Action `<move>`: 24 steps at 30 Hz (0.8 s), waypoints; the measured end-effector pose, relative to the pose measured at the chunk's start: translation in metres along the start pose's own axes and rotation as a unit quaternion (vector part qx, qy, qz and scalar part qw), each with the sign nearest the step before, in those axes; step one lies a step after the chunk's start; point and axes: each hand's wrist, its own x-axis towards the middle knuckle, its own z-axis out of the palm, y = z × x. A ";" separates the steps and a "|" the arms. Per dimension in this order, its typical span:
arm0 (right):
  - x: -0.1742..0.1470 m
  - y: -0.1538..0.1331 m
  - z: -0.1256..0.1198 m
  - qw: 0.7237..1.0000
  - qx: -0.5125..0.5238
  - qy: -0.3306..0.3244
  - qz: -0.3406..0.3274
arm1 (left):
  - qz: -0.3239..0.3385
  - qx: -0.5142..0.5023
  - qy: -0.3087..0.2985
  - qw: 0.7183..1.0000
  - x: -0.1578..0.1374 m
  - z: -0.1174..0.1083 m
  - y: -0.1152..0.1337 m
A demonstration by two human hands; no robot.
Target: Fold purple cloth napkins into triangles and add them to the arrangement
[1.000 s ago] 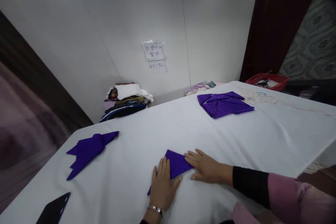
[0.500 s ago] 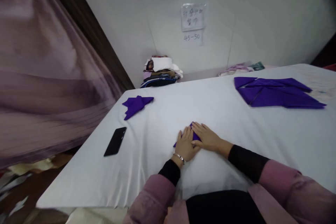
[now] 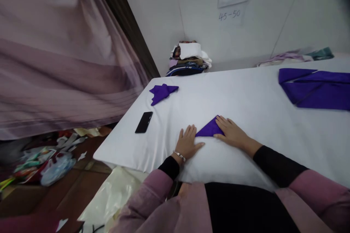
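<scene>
A purple cloth napkin [image 3: 210, 128], folded into a flat triangle, lies on the white-covered table [image 3: 240, 91] in front of me. My right hand [image 3: 232, 131] rests flat over its right end, fingers stretched out and hiding that corner. At the left tip, my left hand [image 3: 188, 142] lies palm down with fingers spread, its fingertips beside the point; I cannot tell whether they touch it. A silver bracelet circles my left wrist. Farther back on the left sits another purple napkin [image 3: 161, 93], folded into a pointed shape.
A black phone [image 3: 143, 122] lies near the table's left edge. Several purple cloths [image 3: 322, 89] are laid out at the far right. Behind the table stands a pile of folded clothes [image 3: 188, 60]. A pink curtain [image 3: 68, 51] hangs at left, with plastic bags [image 3: 57, 169] on the floor.
My left hand has slid left off the napkin, uncovering most of the triangle. My right hand stays on its right end. The view has swung left and down.
</scene>
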 end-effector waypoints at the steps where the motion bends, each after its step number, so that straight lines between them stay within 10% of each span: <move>1: 0.000 0.000 0.000 1.000 -0.002 0.002 -0.001 | -0.014 0.000 0.004 1.000 -0.006 -0.001 -0.005; 9: 0.000 0.006 0.009 1.000 -0.020 0.006 0.000 | -0.045 -0.104 0.118 0.987 -0.011 0.000 -0.007; 24: 0.000 0.006 0.011 1.000 -0.023 0.015 -0.009 | -0.130 -0.120 0.126 0.976 0.001 0.001 -0.003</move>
